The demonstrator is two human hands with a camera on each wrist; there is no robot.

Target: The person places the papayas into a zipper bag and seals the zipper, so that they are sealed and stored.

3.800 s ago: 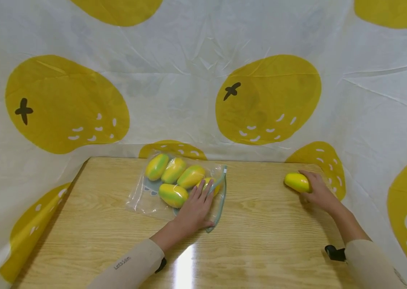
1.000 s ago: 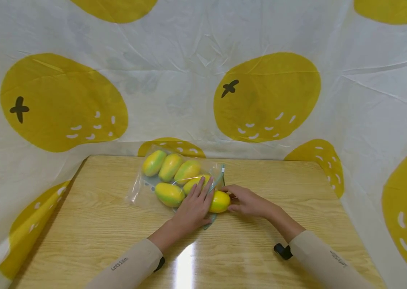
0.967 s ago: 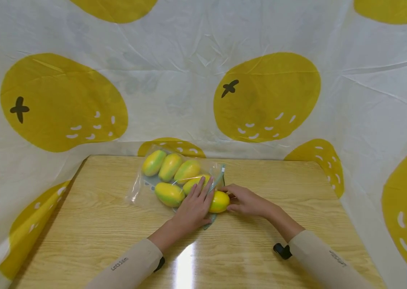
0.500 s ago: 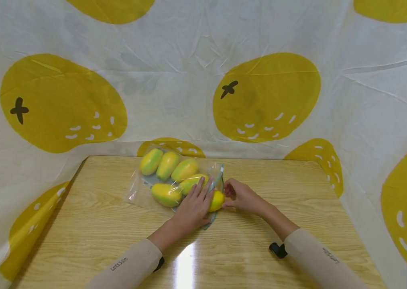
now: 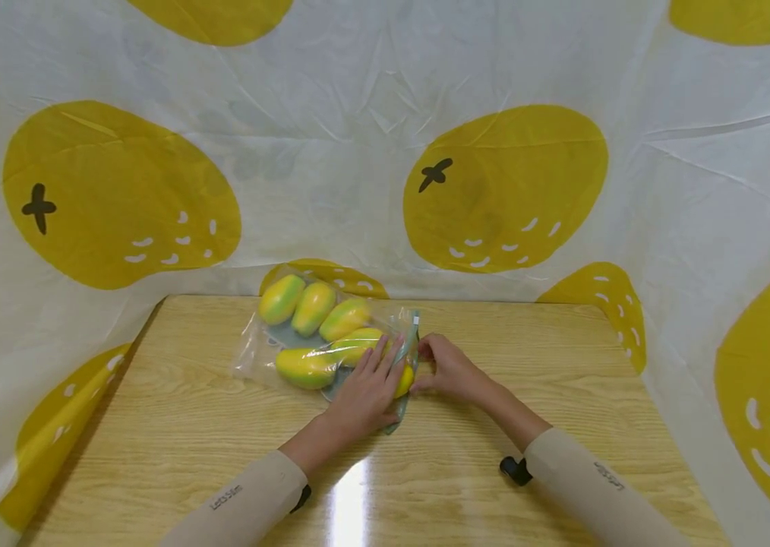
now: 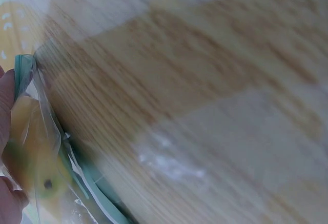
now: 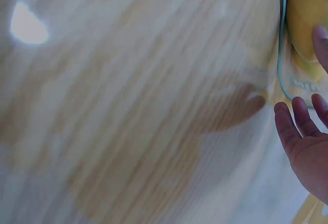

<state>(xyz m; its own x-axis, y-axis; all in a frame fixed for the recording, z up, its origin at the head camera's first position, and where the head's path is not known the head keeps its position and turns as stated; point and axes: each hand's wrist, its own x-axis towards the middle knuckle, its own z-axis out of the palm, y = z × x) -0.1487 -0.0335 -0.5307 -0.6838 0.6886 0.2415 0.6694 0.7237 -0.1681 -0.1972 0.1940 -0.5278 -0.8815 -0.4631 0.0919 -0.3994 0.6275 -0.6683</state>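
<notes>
A clear zip bag (image 5: 258, 353) with a teal slider edge (image 5: 415, 334) lies at the back of the table, holding several yellow-green mangoes (image 5: 305, 368). My left hand (image 5: 364, 399) rests on the bag near its mouth, fingers straight and spread. One more mango (image 5: 404, 380) sits just inside the mouth, partly hidden behind that hand. At the mouth, my right hand (image 5: 452, 371) is by this mango with fingers bent and apart. In the right wrist view, the thumb (image 7: 321, 42) overlaps a mango while the other fingers (image 7: 287, 124) stand away from it.
The wooden table (image 5: 535, 342) ends at a white curtain (image 5: 330, 190) printed with yellow fruit, which hangs behind and on both sides. A bright light reflection shows on the tabletop near the front. Each wrist wears a black camera (image 5: 515, 471).
My right hand brought a mango from the table's right side to the bag and pushed it left into the mouth, loosening its grip. Bagged mangoes shifted left; the left hand stayed put.
</notes>
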